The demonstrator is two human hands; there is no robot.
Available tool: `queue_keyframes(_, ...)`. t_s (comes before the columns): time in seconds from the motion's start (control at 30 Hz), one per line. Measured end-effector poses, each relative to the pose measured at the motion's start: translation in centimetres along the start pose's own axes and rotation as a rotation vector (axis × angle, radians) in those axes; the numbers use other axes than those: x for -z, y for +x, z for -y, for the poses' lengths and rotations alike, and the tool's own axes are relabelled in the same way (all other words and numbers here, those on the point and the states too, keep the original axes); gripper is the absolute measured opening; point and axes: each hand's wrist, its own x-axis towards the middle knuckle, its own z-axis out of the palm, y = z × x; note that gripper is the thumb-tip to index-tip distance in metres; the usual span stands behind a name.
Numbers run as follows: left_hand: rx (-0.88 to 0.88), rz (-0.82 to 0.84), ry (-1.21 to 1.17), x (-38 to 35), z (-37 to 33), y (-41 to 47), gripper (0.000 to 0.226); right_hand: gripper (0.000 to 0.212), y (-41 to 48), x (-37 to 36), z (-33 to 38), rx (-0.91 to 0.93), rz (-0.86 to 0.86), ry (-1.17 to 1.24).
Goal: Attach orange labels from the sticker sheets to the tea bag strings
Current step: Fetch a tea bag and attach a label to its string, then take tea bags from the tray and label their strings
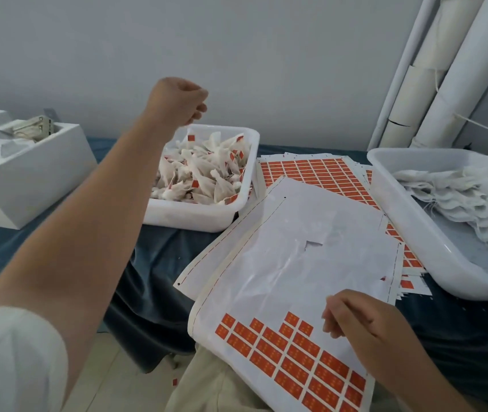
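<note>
Here the left hand is lifted at about 11 o'clock from the middle of the view. It hangs just above the far rim of the white tray that holds the tea bags with orange tags. Its fingers are curled into the palm and I see nothing between them.

The right hand is at about 5 o'clock, over the sticker sheet that lies on the person's lap and on the table edge. Its fingers are bent and the thumb is close to the forefinger; whether they pinch something small, I cannot tell. The orange labels left on this sheet start just beside these fingertips, at 8 o'clock from the hand, well apart from the left hand.

More sheets, full of labels, lie at 12 o'clock from the right hand, between the two trays. The second tray, at 2 o'clock from that hand, holds plain white bags. A white box stands at 9 o'clock on the dark blue cloth.
</note>
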Motion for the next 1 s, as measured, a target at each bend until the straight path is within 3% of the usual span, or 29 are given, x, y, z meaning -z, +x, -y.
queue_keyframes(0.1,-0.099,0.041,0.112,-1.9,-0.1,-4.0,0.015,0.047,0.0,0.1,0.3,-0.025,0.003,0.003)
queue_keyframes(0.27,-0.253,0.239,0.251,-6.8,1.5,-15.4,0.029,0.048,-0.1,0.6,0.8,-0.078,0.002,-0.007)
queue_keyframes(0.4,-0.194,0.565,0.141,-10.3,3.4,-24.9,0.019,0.030,0.1,2.1,0.6,-0.094,-0.090,0.030)
queue_keyframes(0.47,-0.185,0.650,0.184,-11.7,4.3,-28.0,0.014,0.016,0.3,3.4,0.5,-0.101,-0.146,0.110)
queue_keyframes(0.57,-0.155,0.679,0.250,-13.1,5.4,-29.6,0.011,0.022,0.6,6.7,-0.3,-0.135,-0.352,0.169)
queue_keyframes(0.67,-0.169,0.652,0.307,-13.7,5.9,-29.6,0.026,0.020,1.5,11.8,-1.6,-0.139,-0.694,0.188)
queue_keyframes(0.73,-0.185,0.657,0.320,-13.8,5.9,-29.5,0.029,0.015,2.7,16.0,-3.2,-0.168,-0.801,0.037)
queue_keyframes(0.8,-0.199,0.710,0.342,-13.9,5.8,-29.5,0.030,0.011,4.5,20.5,-5.3,-0.292,-0.648,-0.290)
queue_keyframes(0.9,-0.228,0.825,0.371,-14.0,5.6,-29.8,0.030,0.027,8.0,25.4,-9.1,-0.638,-0.197,-0.841)
queue_keyframes(1.0,-0.222,0.863,0.370,-14.1,5.4,-30.0,0.028,0.036,9.9,27.2,-12.2,-0.964,0.041,-1.071)
